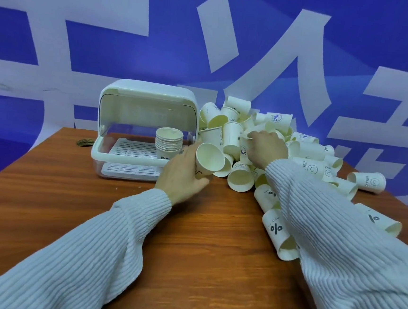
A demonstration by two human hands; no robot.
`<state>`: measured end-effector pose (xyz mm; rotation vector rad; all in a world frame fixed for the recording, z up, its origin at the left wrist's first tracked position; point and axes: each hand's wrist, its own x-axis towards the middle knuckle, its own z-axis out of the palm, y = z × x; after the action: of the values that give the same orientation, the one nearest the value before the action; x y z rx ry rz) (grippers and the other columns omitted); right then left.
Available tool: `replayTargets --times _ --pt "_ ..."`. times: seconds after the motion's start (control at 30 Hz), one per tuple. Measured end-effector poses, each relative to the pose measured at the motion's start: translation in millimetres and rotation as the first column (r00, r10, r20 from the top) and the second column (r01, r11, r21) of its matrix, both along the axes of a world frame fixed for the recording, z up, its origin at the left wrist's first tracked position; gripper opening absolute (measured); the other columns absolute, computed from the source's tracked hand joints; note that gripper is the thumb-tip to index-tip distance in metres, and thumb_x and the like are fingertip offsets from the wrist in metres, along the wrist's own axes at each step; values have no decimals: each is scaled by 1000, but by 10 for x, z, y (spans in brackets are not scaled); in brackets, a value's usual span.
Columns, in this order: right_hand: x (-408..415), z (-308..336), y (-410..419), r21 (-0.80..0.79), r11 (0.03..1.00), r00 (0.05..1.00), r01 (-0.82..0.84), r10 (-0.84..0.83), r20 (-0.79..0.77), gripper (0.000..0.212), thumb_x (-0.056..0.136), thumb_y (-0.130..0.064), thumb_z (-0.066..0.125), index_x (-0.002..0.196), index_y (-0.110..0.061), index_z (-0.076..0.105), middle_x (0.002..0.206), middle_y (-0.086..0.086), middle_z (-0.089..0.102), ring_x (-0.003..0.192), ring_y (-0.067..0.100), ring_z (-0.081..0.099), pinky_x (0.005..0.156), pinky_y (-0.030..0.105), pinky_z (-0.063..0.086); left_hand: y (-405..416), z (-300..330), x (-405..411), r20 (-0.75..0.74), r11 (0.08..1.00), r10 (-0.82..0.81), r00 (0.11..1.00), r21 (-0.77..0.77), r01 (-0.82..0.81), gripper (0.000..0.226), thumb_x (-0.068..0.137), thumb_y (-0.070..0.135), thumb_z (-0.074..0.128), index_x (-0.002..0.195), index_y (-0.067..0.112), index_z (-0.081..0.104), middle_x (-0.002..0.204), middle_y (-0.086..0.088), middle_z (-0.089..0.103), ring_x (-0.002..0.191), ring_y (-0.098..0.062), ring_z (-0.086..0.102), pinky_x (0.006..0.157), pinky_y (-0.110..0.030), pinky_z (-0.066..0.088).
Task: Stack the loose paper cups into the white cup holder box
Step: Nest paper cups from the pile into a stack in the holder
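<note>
Both hands were busy: the left hand [181, 174] was wrapped round one cream paper cup [208, 160] tipped on its side, mouth facing the camera, while the right hand [266, 145] was pinching the rim of another cup in the big heap of loose cream paper cups [246, 143]. Probably best if the held cup gets nested with the picked one before being carried over, rims lined up so nothing jams. The white plastic cup holder box [145, 134] was sat just left of the heap, clear lid flipped up, with a short stack of nested cups [169, 142] already on its slatted tray. Everything was laid out on a reddish-brown wooden counter [200, 265], backed by a blue wall with huge white lettering [158, 39].
</note>
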<state>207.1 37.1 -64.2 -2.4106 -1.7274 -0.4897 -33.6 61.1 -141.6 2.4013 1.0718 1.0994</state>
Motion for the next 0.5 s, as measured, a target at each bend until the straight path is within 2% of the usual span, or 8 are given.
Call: replayTargets --times 0.07,0.17,0.27,0.37,0.5 --pt "7 -2 2 83 996 996 -22 15 84 32 97 -26 53 124 -19 68 117 8 69 111 34 57 88 44 48 -2 10 -38 15 1000 4 1000 8 -4 75 78 39 76 145 31 42 134 3 59 119 -20 60 94 -43 54" --pt "-59 101 -18 275 959 995 -71 49 84 30 93 -31 53 105 -16 76 102 8 71 100 34 58 82 43 46 -7 52 -83 58 1000 -4 998 6 4 73 79 40 75 144 31 43 138 6 57 123 -18 58 93 -39 53" --pt "-186 258 -46 417 903 995 -101 94 36 30 90 -28 52 102 -15 76 99 7 71 99 34 56 86 44 43 -19 124 -147 129 1000 19 991 -18 -17 75 78 45 76 144 34 41 142 7 56 125 -16 55 94 -36 50" --pt "-341 352 -53 505 851 985 -143 174 -15 28 88 -29 53 101 -15 74 96 5 70 98 33 55 87 44 41 -32 211 -241 256 997 67 964 -57 -54 73 79 48 78 142 34 42 136 8 57 118 -14 55 93 -33 47" --pt "-625 351 -35 634 722 916 -278 398 -52 24 86 -29 54 95 -14 70 91 0 69 94 28 55 85 42 44 28 309 -432 387 985 174 905 -85 -152 75 79 48 82 141 27 45 129 6 59 116 -14 57 92 -30 46"
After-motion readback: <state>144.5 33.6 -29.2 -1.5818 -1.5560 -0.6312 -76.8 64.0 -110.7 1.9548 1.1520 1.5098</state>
